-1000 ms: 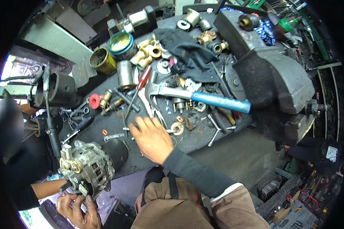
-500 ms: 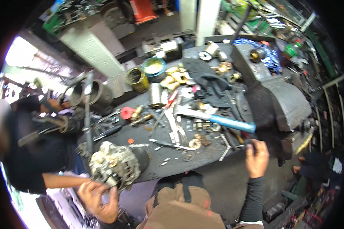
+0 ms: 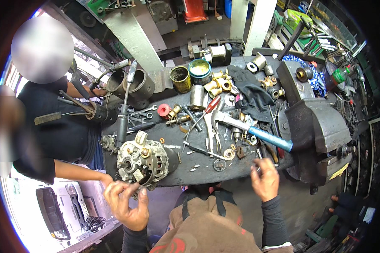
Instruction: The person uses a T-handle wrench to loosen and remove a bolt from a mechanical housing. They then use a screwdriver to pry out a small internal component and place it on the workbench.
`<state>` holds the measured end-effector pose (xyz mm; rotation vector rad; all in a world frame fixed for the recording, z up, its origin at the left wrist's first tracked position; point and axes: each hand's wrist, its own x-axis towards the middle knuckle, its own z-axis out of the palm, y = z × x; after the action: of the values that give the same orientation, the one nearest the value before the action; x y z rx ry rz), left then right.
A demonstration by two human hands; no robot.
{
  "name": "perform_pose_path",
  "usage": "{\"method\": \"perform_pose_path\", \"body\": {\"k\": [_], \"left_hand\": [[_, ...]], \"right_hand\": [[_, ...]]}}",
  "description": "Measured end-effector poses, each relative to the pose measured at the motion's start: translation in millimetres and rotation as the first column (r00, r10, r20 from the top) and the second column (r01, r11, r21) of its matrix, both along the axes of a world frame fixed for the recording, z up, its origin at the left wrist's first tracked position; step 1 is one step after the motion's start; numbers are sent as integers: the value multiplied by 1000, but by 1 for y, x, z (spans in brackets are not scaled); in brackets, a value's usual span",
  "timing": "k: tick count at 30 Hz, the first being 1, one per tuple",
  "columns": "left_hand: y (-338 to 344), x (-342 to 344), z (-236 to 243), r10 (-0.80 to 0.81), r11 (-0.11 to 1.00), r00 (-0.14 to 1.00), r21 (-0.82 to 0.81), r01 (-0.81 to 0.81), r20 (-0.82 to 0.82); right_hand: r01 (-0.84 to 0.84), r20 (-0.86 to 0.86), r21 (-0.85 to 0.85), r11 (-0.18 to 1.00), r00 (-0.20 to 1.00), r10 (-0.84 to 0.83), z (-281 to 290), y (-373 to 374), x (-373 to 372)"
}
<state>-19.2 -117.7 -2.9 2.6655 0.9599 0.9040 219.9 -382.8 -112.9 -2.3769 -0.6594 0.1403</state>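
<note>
An alternator (image 3: 158, 162) with a ribbed metal housing and a protruding shaft sits at the bench's near left. Just below its near edge is my left hand (image 3: 128, 206), thumb and forefinger drawn close together in a pinch; whatever lies between them is too small to make out. My right hand (image 3: 266, 181) is over the bench's front edge, fingers bent and apart, with nothing visible in it. Beyond its fingertips are a small bolt (image 3: 259, 153) and a blue-handled hammer (image 3: 270, 139). A co-worker's forearm (image 3: 80, 170) reaches behind my left hand; that person's fingers are hidden.
A large bench vise (image 3: 321, 126) stands at the right. Brass bushings (image 3: 219, 84), wrenches (image 3: 145, 114) and a red ring (image 3: 164, 110) litter the bench. Behind them are a yellow can (image 3: 180, 80), a blue tub (image 3: 199, 69) and a dark cloth (image 3: 251, 90).
The view has shifted, showing more on the left. My right hand has moved left along the bench edge, and its fingers have spread. My left thumb and forefinger have come closer together.
</note>
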Motion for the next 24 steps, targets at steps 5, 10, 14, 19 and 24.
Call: {"method": "perform_pose_path", "body": {"k": [5, 10, 14, 19, 24], "left_hand": [[-26, 7, -5, -369, 919, 923, -107, 380, 110], [-54, 53, -52, -664, 581, 679, -356, 732, 312], [-70, 75, -92, -772, 425, 549, -382, 821, 321], [-88, 106, -86, -777, 354, 506, -406, 842, 373], [-138, 139, -78, -802, 328, 500, -460, 825, 325]], "right_hand": [[-202, -131, -34, 979, 972, 196, -24, -13, -31], [55, -228, 78, 995, 973, -36, -69, -78, -72], [247, -412, -88, 965, 873, -261, -89, -163, -99], [470, -230, -357, 807, 793, -563, -116, -258, -119], [586, -300, -410, 698, 636, -711, -142, -327, -102]]}}
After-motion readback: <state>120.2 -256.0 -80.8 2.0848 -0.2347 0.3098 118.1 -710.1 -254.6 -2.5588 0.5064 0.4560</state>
